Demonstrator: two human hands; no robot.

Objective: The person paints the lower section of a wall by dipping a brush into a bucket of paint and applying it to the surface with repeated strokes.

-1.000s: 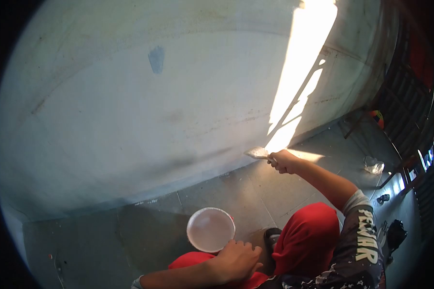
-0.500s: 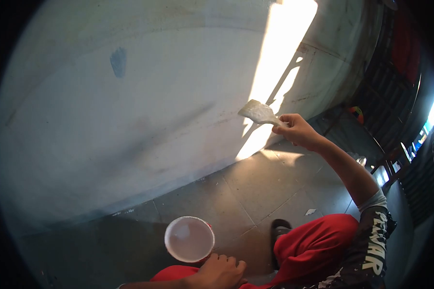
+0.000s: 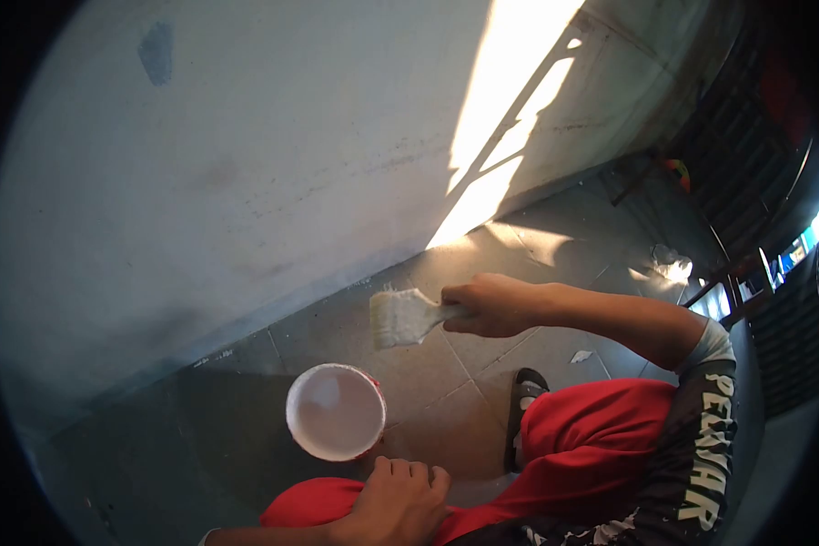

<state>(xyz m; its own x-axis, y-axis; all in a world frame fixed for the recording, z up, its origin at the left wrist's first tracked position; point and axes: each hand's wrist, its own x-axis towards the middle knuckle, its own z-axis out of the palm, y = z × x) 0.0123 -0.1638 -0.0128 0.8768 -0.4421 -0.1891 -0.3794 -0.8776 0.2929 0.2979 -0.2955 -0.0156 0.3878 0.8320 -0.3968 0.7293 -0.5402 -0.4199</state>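
Note:
A wide paintbrush (image 3: 409,317) is gripped by its handle in my right hand (image 3: 496,305). Its pale bristles point left, above the floor and up and to the right of the bucket. My left hand (image 3: 399,499) rests over my knee, holding nothing that I can see; its fingertips are partly hidden. Just beyond that hand stands a white-rimmed bucket (image 3: 293,414) with whitish liquid inside. The hand and the bucket appear close but apart.
A pale wall (image 3: 273,164) with a grey-blue patch rises ahead and to the left, crossed by a bright sunlit strip. Grey tiles (image 3: 428,391) cover the floor. A crumpled clear plastic bag (image 3: 672,264) and dark furniture (image 3: 746,191) are at the right.
My right hand has brought the paintbrush down and left, from in front of the wall to near the bucket. The view has tilted downward. My left hand stays on my knee.

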